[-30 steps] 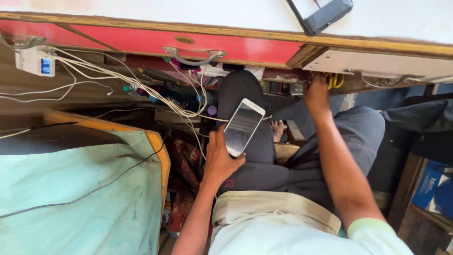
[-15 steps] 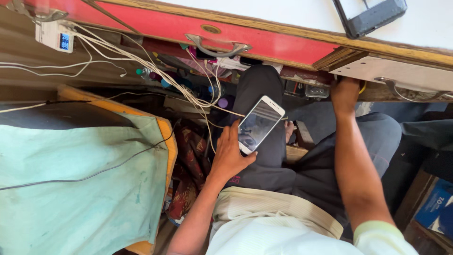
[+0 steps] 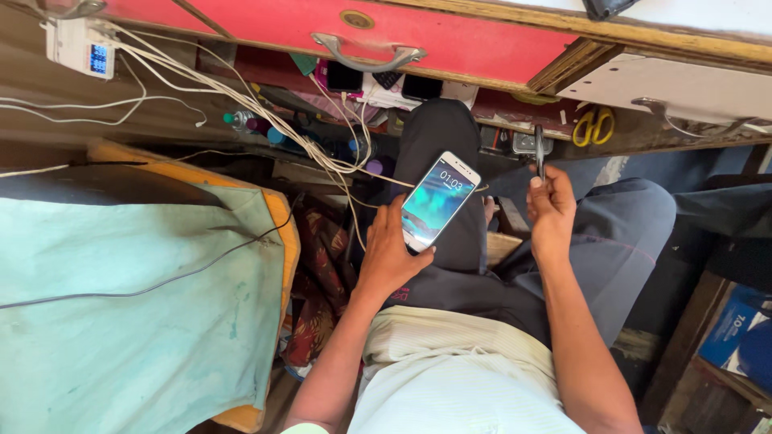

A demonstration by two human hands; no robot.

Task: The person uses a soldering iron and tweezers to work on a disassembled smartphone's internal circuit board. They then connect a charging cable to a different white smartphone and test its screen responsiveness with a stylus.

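Observation:
My left hand (image 3: 392, 255) holds a white smartphone (image 3: 438, 199) over my lap, its screen lit with a bluish-green picture and a white cable running from its top. To its right, my right hand (image 3: 550, 210) is closed around a thin dark tool (image 3: 539, 151) that points up toward the desk's underside. Both hands hover above my knees in dark and grey trousers.
A red drawer front with a metal handle (image 3: 366, 53) runs along the top. A white drawer (image 3: 679, 87) stands beside it, with yellow-handled scissors (image 3: 593, 127) beneath. White cables (image 3: 233, 88) hang from a power strip (image 3: 79, 47). A pale green cloth (image 3: 121, 297) covers a seat at left.
My right hand has come down from the shelf under the desk and now grips a thin dark tool. The phone stays in my left hand, and the view has tilted down.

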